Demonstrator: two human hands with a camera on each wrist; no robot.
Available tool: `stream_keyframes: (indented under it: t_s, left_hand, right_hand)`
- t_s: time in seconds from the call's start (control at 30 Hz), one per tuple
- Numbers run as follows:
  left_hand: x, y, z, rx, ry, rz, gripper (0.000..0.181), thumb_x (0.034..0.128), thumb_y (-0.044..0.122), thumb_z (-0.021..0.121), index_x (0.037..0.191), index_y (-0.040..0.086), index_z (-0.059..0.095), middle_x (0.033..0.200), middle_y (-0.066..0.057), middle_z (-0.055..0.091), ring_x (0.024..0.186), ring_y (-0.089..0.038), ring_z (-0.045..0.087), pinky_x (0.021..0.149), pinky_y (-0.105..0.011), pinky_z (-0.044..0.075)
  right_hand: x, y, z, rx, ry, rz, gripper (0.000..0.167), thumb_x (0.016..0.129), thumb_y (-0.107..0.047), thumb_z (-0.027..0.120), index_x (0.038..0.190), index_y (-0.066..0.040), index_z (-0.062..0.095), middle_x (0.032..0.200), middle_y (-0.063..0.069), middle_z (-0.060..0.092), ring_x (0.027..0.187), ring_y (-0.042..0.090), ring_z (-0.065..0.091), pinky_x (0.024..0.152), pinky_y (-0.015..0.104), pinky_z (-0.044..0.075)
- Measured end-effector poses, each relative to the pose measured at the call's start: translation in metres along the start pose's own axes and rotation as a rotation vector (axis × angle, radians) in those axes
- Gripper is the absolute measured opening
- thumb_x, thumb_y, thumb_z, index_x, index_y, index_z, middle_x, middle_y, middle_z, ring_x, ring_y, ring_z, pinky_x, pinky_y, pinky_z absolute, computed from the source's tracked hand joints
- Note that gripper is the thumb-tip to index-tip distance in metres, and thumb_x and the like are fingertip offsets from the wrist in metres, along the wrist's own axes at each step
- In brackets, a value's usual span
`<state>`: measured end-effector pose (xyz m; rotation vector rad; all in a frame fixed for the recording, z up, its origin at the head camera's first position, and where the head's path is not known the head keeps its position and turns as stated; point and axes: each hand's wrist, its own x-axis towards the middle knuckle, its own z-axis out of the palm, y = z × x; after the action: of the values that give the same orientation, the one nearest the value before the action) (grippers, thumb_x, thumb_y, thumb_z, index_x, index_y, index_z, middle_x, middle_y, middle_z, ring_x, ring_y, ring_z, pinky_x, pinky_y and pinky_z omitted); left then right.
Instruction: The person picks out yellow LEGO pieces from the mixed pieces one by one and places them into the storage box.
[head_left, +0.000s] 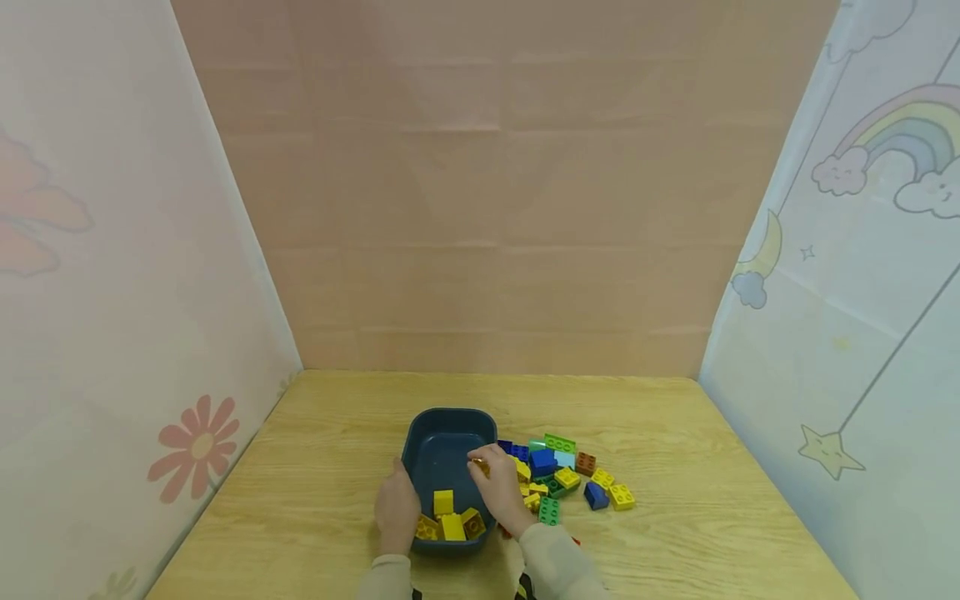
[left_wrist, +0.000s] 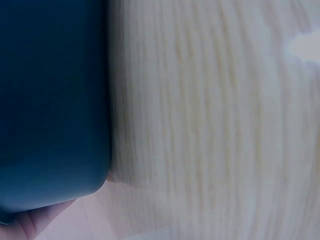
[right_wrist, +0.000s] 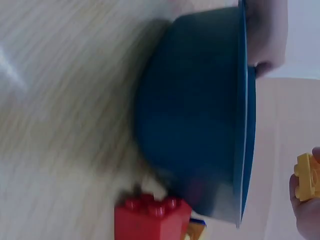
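A dark blue plastic bin [head_left: 444,463] stands on the table, with several yellow toy building bricks [head_left: 452,527] lying in its near end. My left hand [head_left: 397,510] grips the bin's left side; the right wrist view shows its thumb [right_wrist: 270,45] hooked over the rim. Above the bin's right side, my right hand [head_left: 498,487] pinches a yellow building brick [right_wrist: 306,176] between thumb and fingers. Only a bit of that brick shows in the head view. In the left wrist view, the bin wall [left_wrist: 50,100] fills the left part, with a little of the hand below it.
Right of the bin lies a loose heap of building bricks, including blue [head_left: 543,462], green [head_left: 550,511], brown [head_left: 586,463] and yellow [head_left: 622,497] ones. A red brick [right_wrist: 150,220] sits close to the bin's outer wall. Papered walls enclose the table [head_left: 330,450].
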<state>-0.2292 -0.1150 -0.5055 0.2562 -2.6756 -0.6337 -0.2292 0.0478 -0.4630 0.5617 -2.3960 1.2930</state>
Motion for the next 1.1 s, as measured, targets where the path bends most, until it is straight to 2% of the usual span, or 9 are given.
stream_keyframes:
  t_s: [0.23,0.43,0.7,0.83,1.03,1.1]
  left_hand:
    - [0.002,-0.003,0.005,0.014,0.025,0.004,0.042,0.0763,-0.007,0.056,0.117,-0.015,0.049,0.052,-0.011,0.048,0.044,-0.023,0.050,0.040,-0.034,0.041]
    - [0.002,-0.002,0.006,0.017,0.019,0.016,0.043,0.0760,-0.007,0.057,0.118,-0.015,0.048,0.053,-0.012,0.049,0.045,-0.023,0.051,0.039,-0.033,0.041]
    - [0.003,-0.002,0.007,0.020,0.022,0.006,0.044,0.0757,-0.007,0.056,0.118,-0.014,0.048,0.056,-0.014,0.051,0.048,-0.027,0.053,0.041,-0.036,0.042]
    - [0.003,-0.002,0.007,0.014,0.006,-0.006,0.045,0.0757,-0.007,0.056,0.119,-0.014,0.047,0.055,-0.013,0.051,0.047,-0.025,0.052,0.040,-0.035,0.041]
    - [0.002,-0.002,0.007,0.020,-0.006,-0.024,0.045,0.0774,-0.006,0.056,0.121,-0.013,0.047,0.050,-0.009,0.045,0.042,-0.019,0.047,0.037,-0.031,0.038]
    - [0.002,-0.002,0.007,0.017,0.008,-0.020,0.045,0.0768,-0.006,0.056,0.120,-0.013,0.047,0.051,-0.010,0.046,0.042,-0.020,0.047,0.037,-0.032,0.038]
  right_hand:
    - [-0.012,-0.003,0.017,0.051,-0.037,0.019,0.010,0.081,-0.002,0.062,0.090,-0.001,0.066,0.087,0.004,0.059,0.081,0.020,0.057,0.071,0.028,0.048]
    - [-0.020,-0.001,0.030,0.066,-0.035,0.043,0.009,0.080,-0.001,0.063,0.088,-0.001,0.067,0.084,0.005,0.060,0.078,0.020,0.058,0.067,0.026,0.049]
    - [-0.023,-0.003,0.038,0.178,-0.114,0.195,0.010,0.079,-0.001,0.063,0.086,0.004,0.067,0.082,0.008,0.062,0.074,0.021,0.057,0.061,0.024,0.047]
    - [-0.023,-0.004,0.039,0.198,-0.135,0.237,0.008,0.077,0.001,0.064,0.084,0.004,0.068,0.079,0.007,0.062,0.069,0.018,0.056,0.058,0.023,0.046]
    - [-0.023,-0.005,0.039,0.182,-0.205,0.235,0.010,0.078,0.000,0.063,0.085,0.006,0.068,0.081,0.008,0.061,0.073,0.022,0.056,0.060,0.026,0.047]
    - [-0.023,-0.006,0.039,0.169,-0.241,0.218,0.011,0.079,-0.001,0.063,0.087,0.006,0.067,0.082,0.009,0.062,0.077,0.024,0.057,0.063,0.029,0.047]
